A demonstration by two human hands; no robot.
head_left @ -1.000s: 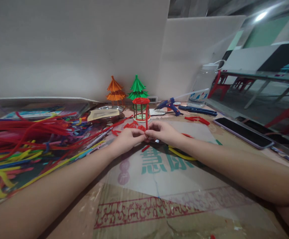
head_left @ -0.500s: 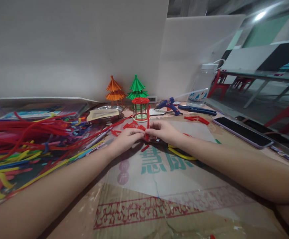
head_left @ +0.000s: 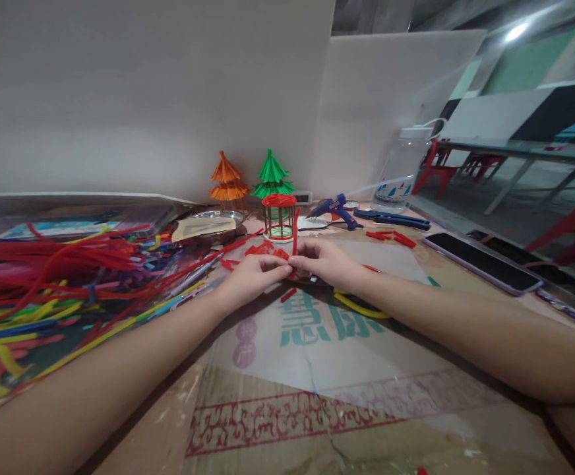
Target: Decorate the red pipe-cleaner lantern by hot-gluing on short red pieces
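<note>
Head cam (sole view): R hand [head_left: 320, 258] has thumb + forefinger pinched on red strip [head_left: 295, 234], approx. at its lower end. L hand [head_left: 258, 274]: thumb + forefinger brought together at foot of same strip; whether they grip it or only touch it, cannot tell, contact pt. partly hidden.

Position of strip: between the two hands, rising from R fingertips. Long axis near upright, top tilted slightly to the R. R hand is the nearer; L fingertips come in from the L, low, at the base. Behind strip, red-topped frame [head_left: 278, 200] stands upright; strip's upper end shows just beside frame's R edge. Contact there not evident.

Count:
- Strip held: 1.
- Red-topped frame: 1.
- Green tiered model [head_left: 270, 173]: 1, directly behind frame.
- Orange tiered model [head_left: 227, 175]: 1, to L of green.
- Glue gun [head_left: 335, 211]: 1, R of frame, indicator lit.
- Blue-handled tool [head_left: 393, 219]: 1.
- Bottle [head_left: 399, 168]: 1, upright.
- Pale-edged phone [head_left: 483, 262]: 1, far R.
- Loose red piece [head_left: 289, 295]: 1, just below hands.
- Red cut pieces [head_left: 391, 239], R side: several, overlapping; no firm count.
- Coloured strips [head_left: 60, 270], L side: many, heaped; uncountable.
</note>
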